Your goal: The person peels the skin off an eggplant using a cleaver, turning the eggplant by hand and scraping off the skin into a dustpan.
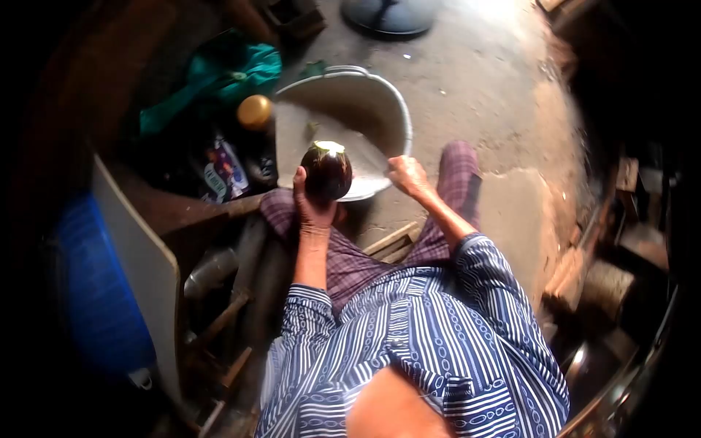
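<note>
A dark, glossy eggplant [327, 174] with a pale green cut top rests in my left hand [314, 208], whose fingers wrap round its lower part. Beneath and beyond it is a large whitish basin [407, 120], with a small green piece [312, 130] inside. My right hand [408, 175] is closed beside the basin's right rim, apart from the eggplant; what it holds, if anything, is too unclear to make out.
Left of the basin are a green cloth or bag [248, 69], a round yellow-orange object [254, 112] and a printed packet [225, 171]. A blue container [102, 292] stands behind an upright board [139, 263]. A dark round object [387, 14] lies beyond the basin.
</note>
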The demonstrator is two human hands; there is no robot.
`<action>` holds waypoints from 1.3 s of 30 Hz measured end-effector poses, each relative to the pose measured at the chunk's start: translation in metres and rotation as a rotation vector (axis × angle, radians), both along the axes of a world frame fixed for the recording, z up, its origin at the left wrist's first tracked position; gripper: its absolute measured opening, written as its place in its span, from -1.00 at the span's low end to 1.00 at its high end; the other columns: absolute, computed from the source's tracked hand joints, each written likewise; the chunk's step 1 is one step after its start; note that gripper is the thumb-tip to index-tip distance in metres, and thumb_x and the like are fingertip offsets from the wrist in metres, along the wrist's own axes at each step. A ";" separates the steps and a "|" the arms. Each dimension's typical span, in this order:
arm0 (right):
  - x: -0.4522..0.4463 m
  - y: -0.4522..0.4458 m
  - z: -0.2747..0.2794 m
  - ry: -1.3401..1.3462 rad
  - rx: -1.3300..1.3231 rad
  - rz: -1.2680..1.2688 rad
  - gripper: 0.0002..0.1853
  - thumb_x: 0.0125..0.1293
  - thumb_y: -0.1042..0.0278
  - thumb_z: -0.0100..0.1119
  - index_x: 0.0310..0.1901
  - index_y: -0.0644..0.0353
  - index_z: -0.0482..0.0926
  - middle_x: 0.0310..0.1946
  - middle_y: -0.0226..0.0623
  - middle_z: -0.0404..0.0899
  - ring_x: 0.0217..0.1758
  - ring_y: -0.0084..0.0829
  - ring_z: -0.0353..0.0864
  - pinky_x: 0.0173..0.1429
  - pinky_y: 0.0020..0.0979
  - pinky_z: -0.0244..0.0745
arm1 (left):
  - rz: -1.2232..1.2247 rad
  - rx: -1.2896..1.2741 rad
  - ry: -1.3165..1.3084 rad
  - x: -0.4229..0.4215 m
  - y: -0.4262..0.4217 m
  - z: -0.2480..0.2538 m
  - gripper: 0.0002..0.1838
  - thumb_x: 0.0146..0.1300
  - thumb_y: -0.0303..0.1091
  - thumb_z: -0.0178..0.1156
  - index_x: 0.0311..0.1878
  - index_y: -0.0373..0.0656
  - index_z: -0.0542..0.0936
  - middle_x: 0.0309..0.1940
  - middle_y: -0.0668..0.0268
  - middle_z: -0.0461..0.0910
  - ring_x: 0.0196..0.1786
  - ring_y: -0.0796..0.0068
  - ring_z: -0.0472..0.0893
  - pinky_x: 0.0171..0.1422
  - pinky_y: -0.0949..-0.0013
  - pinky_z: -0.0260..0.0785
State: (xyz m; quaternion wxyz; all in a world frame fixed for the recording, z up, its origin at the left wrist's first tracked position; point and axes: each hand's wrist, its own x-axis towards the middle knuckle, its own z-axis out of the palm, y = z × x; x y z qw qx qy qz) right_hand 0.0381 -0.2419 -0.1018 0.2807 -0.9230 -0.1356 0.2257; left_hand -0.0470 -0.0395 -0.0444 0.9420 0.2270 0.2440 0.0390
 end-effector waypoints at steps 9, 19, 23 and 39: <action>-0.017 0.006 0.093 -0.490 0.450 0.061 -0.61 0.08 0.60 0.07 0.00 0.15 0.51 -0.39 -0.13 0.59 -0.32 -0.14 0.64 -0.28 -0.24 0.52 | 0.109 -0.308 -0.007 -0.009 -0.010 0.020 -0.30 0.17 0.27 0.08 0.23 -0.02 0.38 0.18 0.14 0.41 0.21 0.08 0.42 0.15 -0.15 0.33; -0.055 0.012 0.128 -0.698 0.463 0.270 -0.29 -0.18 0.53 0.23 0.18 0.11 0.42 -0.39 -0.27 0.56 -0.40 -0.31 0.60 -0.36 -0.31 0.43 | -0.025 -0.525 -0.036 -0.015 -0.025 0.060 -0.07 0.04 0.36 0.14 0.20 -0.32 0.31 0.06 -0.02 0.45 0.09 0.13 0.49 0.21 0.15 0.37; -0.055 0.020 0.134 -0.689 0.493 0.289 -0.30 -0.17 0.54 0.23 0.17 0.19 0.40 -0.42 -0.24 0.50 -0.43 -0.32 0.56 -0.36 -0.30 0.44 | 0.191 -1.728 -0.217 -0.027 -0.027 0.058 -0.32 0.27 0.08 0.03 0.30 -0.15 0.18 0.22 0.09 0.29 0.25 0.23 0.33 0.28 0.13 0.33; -0.052 0.027 0.134 -0.709 0.460 0.384 -0.55 0.04 0.42 0.26 0.03 0.20 0.48 -0.55 -0.32 0.45 -0.56 -0.40 0.53 -0.48 -0.39 0.42 | 0.344 -3.565 -0.013 -0.034 -0.038 0.074 -0.60 0.35 -0.10 -0.08 0.23 0.08 0.35 0.13 0.46 0.46 0.23 0.57 0.41 0.40 -0.18 0.07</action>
